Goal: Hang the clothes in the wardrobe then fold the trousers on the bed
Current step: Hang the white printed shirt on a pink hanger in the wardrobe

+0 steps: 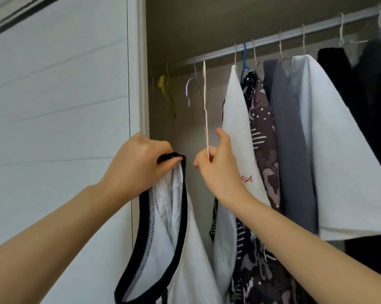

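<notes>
White panelled wall (53, 106) beside a pale upright frame (141, 62).

Home wardrobe (185, 29): rail (273, 39), hung clothes (290, 150)

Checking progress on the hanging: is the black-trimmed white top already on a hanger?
No: the left hand pinches the black-trimmed white top by its strap, while the right hand holds the pink hanger bare beside it.

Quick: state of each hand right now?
Left hand: closed, gripping the white top.
Right hand: closed, pinching the pink hanger.
</notes>
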